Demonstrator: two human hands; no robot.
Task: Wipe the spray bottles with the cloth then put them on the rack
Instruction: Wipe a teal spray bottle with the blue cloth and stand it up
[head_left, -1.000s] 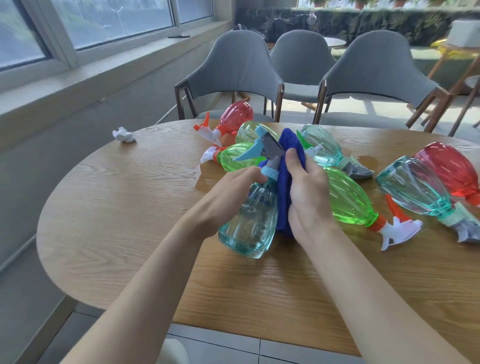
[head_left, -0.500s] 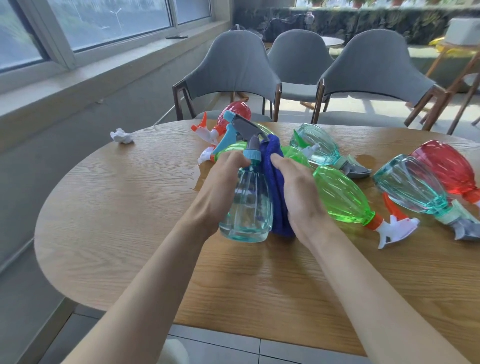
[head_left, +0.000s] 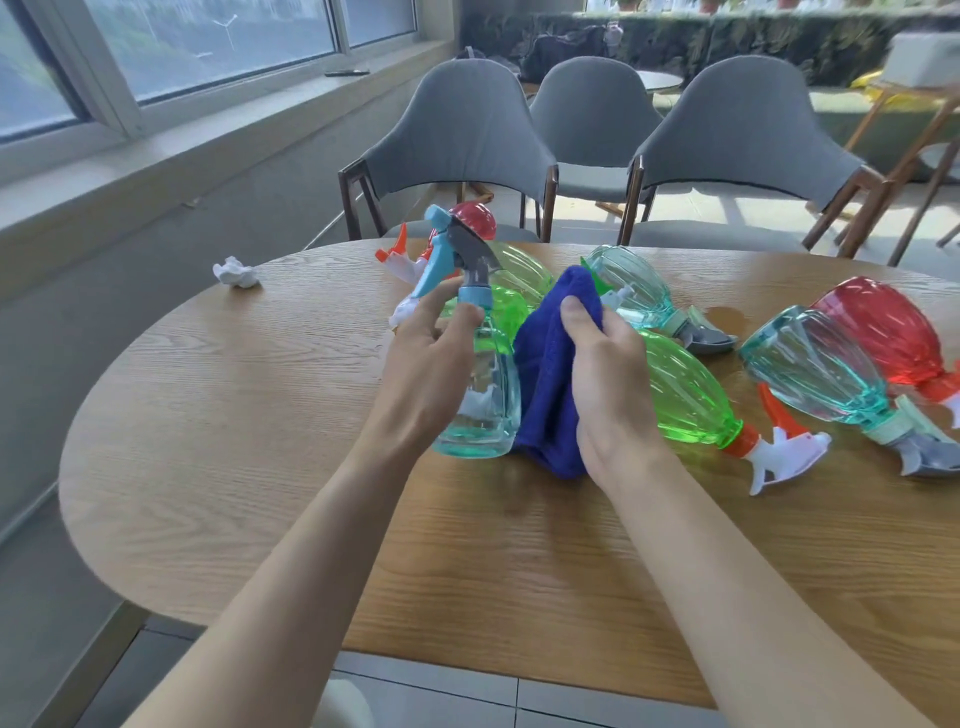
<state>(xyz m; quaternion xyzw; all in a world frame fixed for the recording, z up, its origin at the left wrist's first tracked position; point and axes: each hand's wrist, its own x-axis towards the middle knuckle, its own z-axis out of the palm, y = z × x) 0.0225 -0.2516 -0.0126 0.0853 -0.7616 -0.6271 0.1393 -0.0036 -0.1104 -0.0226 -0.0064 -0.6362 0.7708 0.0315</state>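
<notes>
- left hand (head_left: 431, 358) grips the clear teal plastic spray bottle (head_left: 491, 415) by its neck, long axis upright
- right hand (head_left: 608, 384) clutches the fuzzy blue cloth (head_left: 545, 374) against that bottle's right side, so wiping should run up-down imo

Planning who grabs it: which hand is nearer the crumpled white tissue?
Left. The left hand grips the teal bottle right of the tissue; the right hand, holding the blue cloth, is farther right.

teal spray bottle (head_left: 488, 395) tipped upright, lifted
</notes>
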